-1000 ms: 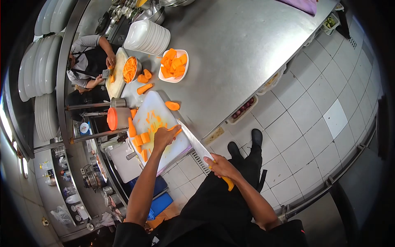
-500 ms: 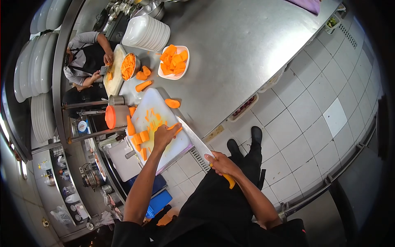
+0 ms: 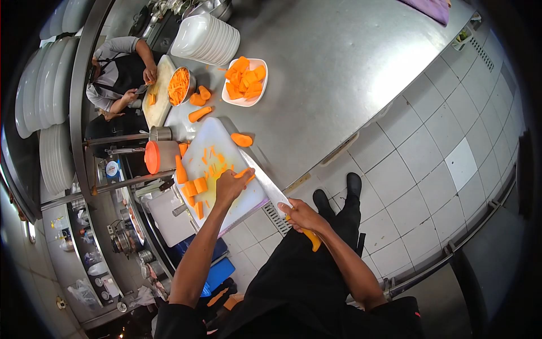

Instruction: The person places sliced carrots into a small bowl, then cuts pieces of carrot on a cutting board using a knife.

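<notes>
My left hand (image 3: 230, 185) is closed on a piece of carrot (image 3: 244, 174) over the white cutting board (image 3: 212, 135). In my right hand (image 3: 304, 214) is a large knife (image 3: 264, 179) with a yellow handle (image 3: 312, 240). Its blade slants up to the left, beside the carrot piece at the board's right edge; whether they touch I cannot tell. Orange trimmings (image 3: 214, 165) lie on the board above my left hand. Cut carrot chunks (image 3: 195, 186) and a longer carrot (image 3: 180, 169) sit along its left side.
A white bowl (image 3: 264, 96) of carrot slices and a stack of white bowls (image 3: 206, 39) stand on the steel table (image 3: 339, 68). Loose carrots (image 3: 199, 114) lie near a metal bowl of carrot strips (image 3: 179, 86). Across, a co-worker (image 3: 121, 73) cuts at another board (image 3: 162, 85).
The view has shifted slightly. My left hand still grips the carrot piece and my right hand the knife, both nearly in place. The co-worker's hands have moved a little.
</notes>
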A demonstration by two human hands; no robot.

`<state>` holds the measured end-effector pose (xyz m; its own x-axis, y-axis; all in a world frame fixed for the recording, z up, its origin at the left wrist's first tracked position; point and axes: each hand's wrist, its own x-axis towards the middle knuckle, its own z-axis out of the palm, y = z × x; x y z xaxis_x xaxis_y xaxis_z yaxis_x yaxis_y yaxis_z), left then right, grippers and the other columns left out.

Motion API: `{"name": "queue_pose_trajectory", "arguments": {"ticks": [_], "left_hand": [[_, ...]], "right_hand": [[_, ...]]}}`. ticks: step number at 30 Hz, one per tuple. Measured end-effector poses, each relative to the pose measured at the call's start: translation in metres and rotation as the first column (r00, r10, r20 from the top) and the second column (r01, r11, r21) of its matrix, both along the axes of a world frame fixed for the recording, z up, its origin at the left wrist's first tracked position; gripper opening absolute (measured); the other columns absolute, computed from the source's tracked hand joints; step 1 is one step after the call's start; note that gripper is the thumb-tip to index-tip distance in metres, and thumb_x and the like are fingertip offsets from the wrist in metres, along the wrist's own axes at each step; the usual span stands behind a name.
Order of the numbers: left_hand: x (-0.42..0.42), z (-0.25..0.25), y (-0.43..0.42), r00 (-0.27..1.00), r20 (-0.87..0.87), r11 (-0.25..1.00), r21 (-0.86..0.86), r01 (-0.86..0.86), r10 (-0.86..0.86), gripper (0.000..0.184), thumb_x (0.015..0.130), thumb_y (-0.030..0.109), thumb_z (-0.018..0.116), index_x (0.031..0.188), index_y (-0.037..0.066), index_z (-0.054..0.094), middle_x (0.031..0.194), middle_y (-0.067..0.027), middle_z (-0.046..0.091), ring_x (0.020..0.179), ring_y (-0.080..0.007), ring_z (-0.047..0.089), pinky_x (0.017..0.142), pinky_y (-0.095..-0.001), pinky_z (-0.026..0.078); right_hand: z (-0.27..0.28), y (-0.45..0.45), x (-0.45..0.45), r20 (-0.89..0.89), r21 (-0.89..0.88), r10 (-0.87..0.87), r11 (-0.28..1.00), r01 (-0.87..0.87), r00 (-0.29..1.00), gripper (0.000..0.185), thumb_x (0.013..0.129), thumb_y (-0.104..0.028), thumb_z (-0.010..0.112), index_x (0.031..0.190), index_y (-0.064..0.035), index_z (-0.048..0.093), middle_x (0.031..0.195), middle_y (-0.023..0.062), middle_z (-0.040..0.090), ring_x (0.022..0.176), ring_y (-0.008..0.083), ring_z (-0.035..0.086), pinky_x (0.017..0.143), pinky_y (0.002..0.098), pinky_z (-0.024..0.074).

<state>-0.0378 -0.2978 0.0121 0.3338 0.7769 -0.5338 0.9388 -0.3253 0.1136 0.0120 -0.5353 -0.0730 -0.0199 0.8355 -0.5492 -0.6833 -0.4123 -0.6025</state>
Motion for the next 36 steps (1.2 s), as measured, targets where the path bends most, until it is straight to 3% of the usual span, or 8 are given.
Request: {"name": "queue_pose_trajectory", "arguments": {"ticks": [9,11,19,22,24,27,33,36], "left_hand": [[-0.002,-0.001,0.004,0.999,0.035,0.999,0.012,0.04,-0.041,0.066,0.075,0.067,0.072,0.076,0.002,0.059,0.06,-0.008,0.064,0.062,-0.0193,0.065,0.064,-0.0316,0.05],[-0.002,-0.001,0.004,0.999,0.013,0.999,0.002,0.044,-0.044,0.067,0.075,0.067,0.072,0.077,0.001,0.059,0.061,-0.0078,0.064,0.063,-0.0187,0.066,0.064,-0.0313,0.05],[0.002,0.002,0.004,0.999,-0.015,0.998,-0.031,0.046,-0.047,0.065,0.076,0.067,0.072,0.078,0.003,0.058,0.061,-0.0077,0.064,0.064,-0.018,0.065,0.064,-0.031,0.05],[0.004,0.004,0.004,0.998,-0.023,0.998,-0.032,0.059,-0.06,0.065,0.077,0.066,0.072,0.078,0.002,0.061,0.063,-0.0076,0.064,0.063,-0.0167,0.063,0.062,-0.03,0.049],[0.001,0.004,0.005,0.997,-0.038,0.997,-0.037,0.068,-0.069,0.066,0.078,0.066,0.071,0.08,0.001,0.065,0.064,-0.0075,0.064,0.063,-0.0155,0.061,0.061,-0.029,0.048],[0.001,0.002,0.009,0.996,-0.022,0.996,-0.044,0.081,-0.082,0.063,0.075,0.065,0.074,0.076,0.005,0.057,0.059,-0.0059,0.063,0.06,-0.0172,0.063,0.061,-0.0305,0.049],[0.001,0.003,0.009,0.998,0.01,0.997,-0.045,0.067,-0.066,0.064,0.074,0.066,0.074,0.076,0.004,0.057,0.06,-0.0059,0.063,0.06,-0.017,0.063,0.06,-0.0309,0.049],[0.0,0.008,0.005,0.997,-0.002,0.995,-0.058,0.082,-0.082,0.062,0.076,0.064,0.074,0.079,0.003,0.06,0.061,-0.0061,0.064,0.059,-0.0138,0.062,0.057,-0.0282,0.048]], "right_hand": [[-0.001,0.023,0.007,-0.041,-0.001,-0.022,1.0,0.022,0.999,0.047,0.103,-0.045,0.052,0.118,-0.0004,0.054,0.065,-0.0016,0.043,0.044,0.0061,0.038,0.04,0.0238,0.0371],[0.006,0.021,0.011,-0.009,0.015,-0.018,1.0,0.018,1.0,0.043,0.104,-0.04,0.051,0.11,0.0025,0.053,0.06,0.0002,0.044,0.043,0.0083,0.041,0.04,0.0267,0.0382],[0.004,-0.011,-0.011,-0.003,0.011,-0.02,1.0,0.02,1.0,0.043,0.104,-0.041,0.048,0.109,0.0018,0.054,0.066,0.0026,0.05,0.044,0.0078,0.044,0.042,0.0261,0.0395],[0.006,-0.003,-0.01,-0.02,-0.052,0.0,0.999,-0.001,1.0,0.046,0.104,-0.042,0.051,0.119,0.0016,0.054,0.066,0.0001,0.045,0.045,0.0065,0.039,0.04,0.0241,0.0366],[0.007,0.004,-0.011,0.008,-0.042,-0.021,0.999,0.022,1.0,0.044,0.104,-0.042,0.05,0.113,0.0012,0.053,0.064,-0.0008,0.044,0.044,0.0062,0.039,0.04,0.0241,0.0371],[0.009,0.02,-0.003,0.008,0.011,-0.051,0.999,0.051,0.999,0.044,0.103,-0.042,0.05,0.104,0.0018,0.053,0.064,0.002,0.047,0.044,0.0084,0.045,0.041,0.0254,0.0398],[0.014,0.045,0.004,0.027,-0.041,-0.049,0.998,0.05,0.998,0.045,0.103,-0.043,0.051,0.103,0.0017,0.053,0.065,0.0037,0.049,0.045,0.01,0.046,0.041,0.0264,0.0404],[0.008,0.045,0.002,0.083,-0.009,-0.072,0.997,0.073,0.994,0.045,0.102,-0.045,0.053,0.098,-0.0008,0.05,0.064,0.001,0.046,0.044,0.0076,0.041,0.039,0.0261,0.0387]]}}
